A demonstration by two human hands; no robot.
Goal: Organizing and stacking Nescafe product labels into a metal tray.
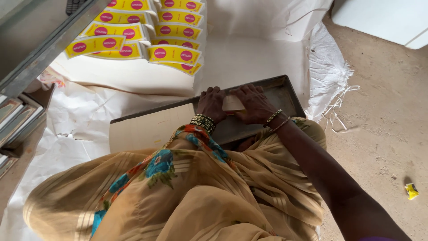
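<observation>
My left hand (pixel 211 103) and my right hand (pixel 255 103) press together on a small pale block (pixel 232 103) lying in a dark metal tray (pixel 285 96). Both hands grip the block from either side, fingers curled over it. A flat cream slab (pixel 147 129) fills the left part of the tray. Bangles circle both wrists. My tan floral garment (pixel 178 192) hides the tray's near edge.
Rows of yellow packets with pink round labels (pixel 174 54) lie on white sheeting (pixel 249 58) beyond the tray. A metal frame (pixel 44 49) crosses the upper left. Bare dusty floor (pixel 383 125) lies to the right, with a small yellow scrap (pixel 411 191) on it.
</observation>
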